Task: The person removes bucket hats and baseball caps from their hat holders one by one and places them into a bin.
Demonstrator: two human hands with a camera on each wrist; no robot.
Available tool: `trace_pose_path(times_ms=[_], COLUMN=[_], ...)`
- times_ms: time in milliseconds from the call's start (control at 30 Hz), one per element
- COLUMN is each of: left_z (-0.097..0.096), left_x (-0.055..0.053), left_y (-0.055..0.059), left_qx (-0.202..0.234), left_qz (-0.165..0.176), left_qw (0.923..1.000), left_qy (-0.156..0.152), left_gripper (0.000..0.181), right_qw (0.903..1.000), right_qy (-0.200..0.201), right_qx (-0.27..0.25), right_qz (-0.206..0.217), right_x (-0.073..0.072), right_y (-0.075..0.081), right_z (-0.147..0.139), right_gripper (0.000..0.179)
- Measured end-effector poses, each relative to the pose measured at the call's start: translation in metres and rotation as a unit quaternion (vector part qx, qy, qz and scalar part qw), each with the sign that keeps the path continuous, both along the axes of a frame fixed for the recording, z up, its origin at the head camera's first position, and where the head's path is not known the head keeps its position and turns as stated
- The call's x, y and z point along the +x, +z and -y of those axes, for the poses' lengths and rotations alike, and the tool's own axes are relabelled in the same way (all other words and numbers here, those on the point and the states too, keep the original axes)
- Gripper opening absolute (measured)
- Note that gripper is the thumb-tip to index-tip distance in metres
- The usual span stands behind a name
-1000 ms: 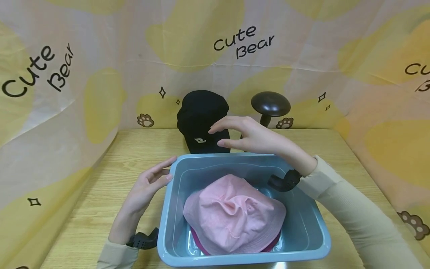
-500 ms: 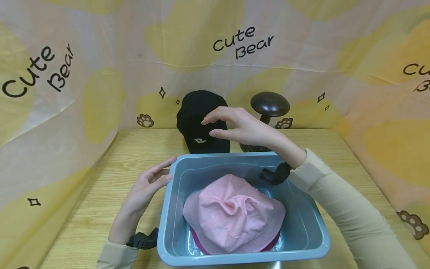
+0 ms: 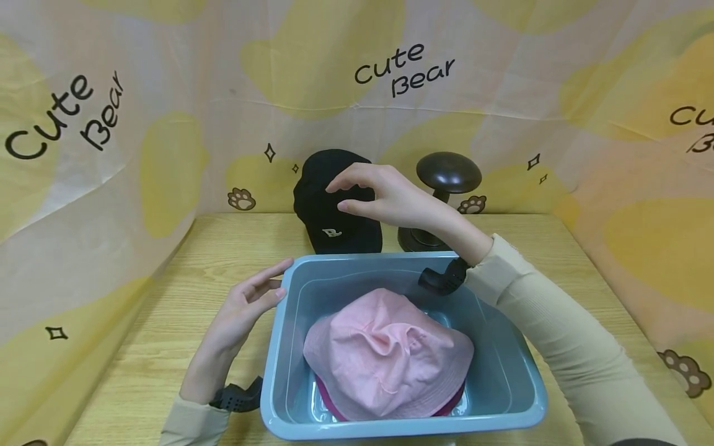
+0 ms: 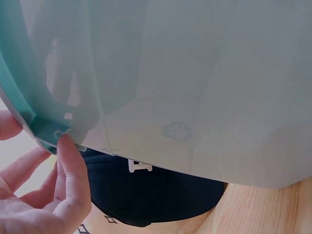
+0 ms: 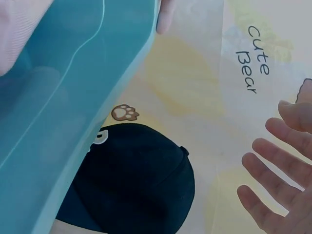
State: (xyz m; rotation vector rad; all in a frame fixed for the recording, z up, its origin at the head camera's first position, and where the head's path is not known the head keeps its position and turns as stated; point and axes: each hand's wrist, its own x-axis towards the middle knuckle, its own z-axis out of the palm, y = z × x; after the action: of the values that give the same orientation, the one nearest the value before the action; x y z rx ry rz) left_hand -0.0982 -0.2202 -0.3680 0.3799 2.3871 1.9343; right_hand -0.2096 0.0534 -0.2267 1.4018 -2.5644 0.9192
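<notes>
A light blue plastic tub (image 3: 407,432) holds a pale pink bucket hat (image 3: 390,356), with a darker magenta edge (image 3: 330,399) showing beneath it. At the tub's far left corner, my left hand (image 3: 245,306) touches the rim with finger and thumb tips; the left wrist view also shows this hand (image 4: 53,187) at the corner. My right hand (image 3: 385,195), fingers gently curved and holding nothing, hovers beyond the tub in front of a black baseball cap (image 3: 334,232). In the right wrist view its fingers (image 5: 273,183) are spread apart beside the cap (image 5: 141,180).
Behind the tub, a dark mushroom-shaped hat stand (image 3: 449,173) stands right of the cap, partly hidden by my right forearm. A wooden table (image 3: 223,241) lies under everything. A yellow patterned cloth (image 3: 312,74) hangs at the back and sides.
My right hand has moved left and farther back, up toward the top of the black cap, uncovering more of the dark stand's base. The left hand and tub have stayed put.
</notes>
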Motion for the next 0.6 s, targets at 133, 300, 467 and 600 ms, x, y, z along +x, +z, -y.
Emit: trace_pose_path(times_ms=[133,300,467,600], left_z=[-0.001,-0.001,-0.001,-0.001], left_x=[-0.002,-0.005,-0.006,-0.006], left_y=[-0.001,-0.002,-0.003,-0.004], left_qx=[0.001,0.000,-0.002,-0.004], left_qz=[0.000,-0.003,0.002,0.007], left_qw=[1.0000,1.0000,1.0000,1.0000], left_qy=[-0.002,-0.004,-0.002,0.002], left_gripper=[0.048,0.048,0.048,0.048], right_qw=[1.0000,0.9996,0.9987,0.9976], right_qy=[-0.003,-0.023,-0.037,-0.045], right_qx=[-0.005,0.014,0.032,0.050], right_qz=[-0.001,-0.005,-0.014,-0.020], right_x=[-0.007,-0.015,-0.028,-0.038], right_y=[0.001,0.003,0.000,-0.003], right_z=[0.005,0.012,0.022,0.030], right_gripper=[0.031,0.032,0.031,0.031])
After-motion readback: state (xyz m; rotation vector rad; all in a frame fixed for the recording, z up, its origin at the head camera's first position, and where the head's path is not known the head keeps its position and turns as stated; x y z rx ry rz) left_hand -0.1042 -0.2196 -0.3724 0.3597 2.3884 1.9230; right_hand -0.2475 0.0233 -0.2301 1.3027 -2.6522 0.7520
